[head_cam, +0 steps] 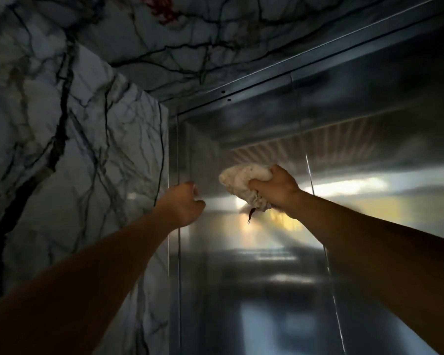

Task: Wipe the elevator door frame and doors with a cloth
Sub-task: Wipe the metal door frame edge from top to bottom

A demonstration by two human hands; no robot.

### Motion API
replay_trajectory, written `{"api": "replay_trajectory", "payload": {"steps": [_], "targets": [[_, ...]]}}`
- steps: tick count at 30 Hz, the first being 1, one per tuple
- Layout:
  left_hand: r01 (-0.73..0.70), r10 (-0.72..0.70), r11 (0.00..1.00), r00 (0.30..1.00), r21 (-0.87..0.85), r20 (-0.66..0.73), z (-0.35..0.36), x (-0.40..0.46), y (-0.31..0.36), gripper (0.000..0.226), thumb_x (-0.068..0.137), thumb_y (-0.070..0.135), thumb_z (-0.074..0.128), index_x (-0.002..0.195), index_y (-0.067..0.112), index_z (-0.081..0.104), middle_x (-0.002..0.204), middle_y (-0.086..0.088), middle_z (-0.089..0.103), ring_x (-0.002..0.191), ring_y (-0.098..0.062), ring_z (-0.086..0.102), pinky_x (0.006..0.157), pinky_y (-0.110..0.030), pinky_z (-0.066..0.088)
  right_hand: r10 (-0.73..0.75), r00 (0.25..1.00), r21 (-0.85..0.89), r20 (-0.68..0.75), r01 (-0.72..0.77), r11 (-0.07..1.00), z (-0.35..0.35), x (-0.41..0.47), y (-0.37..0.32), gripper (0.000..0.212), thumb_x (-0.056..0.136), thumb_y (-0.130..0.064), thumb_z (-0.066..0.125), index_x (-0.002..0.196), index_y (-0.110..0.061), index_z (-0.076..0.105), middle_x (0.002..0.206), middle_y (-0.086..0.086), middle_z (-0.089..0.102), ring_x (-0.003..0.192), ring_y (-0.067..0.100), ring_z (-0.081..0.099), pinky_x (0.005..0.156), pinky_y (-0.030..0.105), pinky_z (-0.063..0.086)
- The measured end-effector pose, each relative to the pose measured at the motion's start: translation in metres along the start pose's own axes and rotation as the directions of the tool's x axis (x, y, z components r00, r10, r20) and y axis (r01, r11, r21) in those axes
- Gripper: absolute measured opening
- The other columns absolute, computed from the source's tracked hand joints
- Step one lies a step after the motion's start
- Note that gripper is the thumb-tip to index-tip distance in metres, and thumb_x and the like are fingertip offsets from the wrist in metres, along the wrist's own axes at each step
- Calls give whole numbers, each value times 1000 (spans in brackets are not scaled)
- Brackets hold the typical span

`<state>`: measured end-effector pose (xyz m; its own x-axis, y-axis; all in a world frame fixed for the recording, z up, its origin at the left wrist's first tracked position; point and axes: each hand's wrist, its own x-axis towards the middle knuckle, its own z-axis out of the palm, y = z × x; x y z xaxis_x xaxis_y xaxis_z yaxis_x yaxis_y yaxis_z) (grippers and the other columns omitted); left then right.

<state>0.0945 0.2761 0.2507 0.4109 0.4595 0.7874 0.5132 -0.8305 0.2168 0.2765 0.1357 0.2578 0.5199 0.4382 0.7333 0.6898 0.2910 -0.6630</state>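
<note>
- Bunched up into a wad, the cloth (241,181) is up against the steel door (254,252), high on the panel and not far below the top of the opening. It's whitish and a bit grubby, with a dark loop or tag hanging off its lower edge.
- Right hand (277,190) has it, fingers curled tight around the right side of the wad, arm stretched up and forward from the lower right of the view.
- Left hand (183,203) is off to the left, well apart from the other one, holding nothing. Fingers are curled in loosely, knuckles right at the vertical frame (173,252) edge. Can't tell if it's actually touching the metal or just hanging there next to it.
- Door is shiny brushed metal, so it's full of reflections: a warm yellowish glow just under the cloth, a bright streak to the right, paler patches lower down. A thin vertical seam (318,226) runs down the metal to the right of the cloth hand.
- Across the top runs the metal header (267,88), with a couple of small dark holes in it.
- Left of the frame is a marble wall (87,149), white with dark veins, and the same marble carries on above the header. Some blurry red marks (162,7) sit at the very top, unreadable.
</note>
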Motion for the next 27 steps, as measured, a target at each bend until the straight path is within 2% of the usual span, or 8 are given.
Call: {"api": "replay_trajectory", "payload": {"steps": [2,6,13,17,21,23,25,27], "targets": [[-10,12,999,999,45,-37,2,26,-3,24,85,33,62,105,21,57,98,-1,64,88,-19,61,79,-36,53,-20,1000,34,0,20,999,5,31,3,41,75,-31,75,110,-17,59,104,6,68,91,25,67,76,40,59],[-29,48,982,994,187,-98,6,73,-21,24,85,30,61,107,18,59,105,-4,62,95,-21,59,85,-39,53,-92,996,95,-6,92,991,30,90,8,24,76,-29,74,94,-28,58,103,2,68,93,24,66,82,44,57],[-42,132,921,969,387,-210,1,132,-59,33,84,29,58,113,13,60,115,-11,57,108,-31,57,90,-42,49,-179,981,42,-75,182,982,93,159,-2,43,69,-42,73,104,-22,57,99,3,69,89,24,66,80,40,57],[-68,191,868,960,492,-203,-8,174,-74,41,82,30,60,116,8,57,122,-15,54,118,-36,51,98,-46,45,-236,966,-31,-106,234,972,131,197,-17,51,72,-45,69,113,-18,57,105,7,69,94,28,67,81,38,56],[-94,257,822,941,561,-219,-13,210,-81,34,83,26,56,110,5,56,119,-17,53,115,-39,51,96,-45,43,-323,915,-180,-241,285,942,155,230,-37,58,78,-46,69,121,-16,43,116,9,62,100,29,61,72,27,42],[-105,306,721,935,685,-179,-12,228,-89,40,84,31,54,117,8,55,125,-16,51,120,-36,47,103,-46,38,-366,887,-210,-281,315,925,168,248,-48,59,80,-44,68,124,-17,40,118,10,60,102,31,60,73,29,41],[-89,351,549,927,831,-133,-8,243,-101,51,85,38,50,128,11,51,134,-16,46,129,-34,38,111,-50,28,-415,856,-264,-309,342,902,183,264,-56,57,82,-42,66,125,-19,37,117,11,59,101,32,59,74,34,45],[-38,360,440,923,897,-137,-6,259,-113,58,87,43,44,135,10,46,142,-16,39,136,-34,30,115,-54,19,-466,819,-334,-334,360,871,197,279,-66,58,82,-42,66,126,-19,36,120,12,57,105,32,57,75,36,45]]}}
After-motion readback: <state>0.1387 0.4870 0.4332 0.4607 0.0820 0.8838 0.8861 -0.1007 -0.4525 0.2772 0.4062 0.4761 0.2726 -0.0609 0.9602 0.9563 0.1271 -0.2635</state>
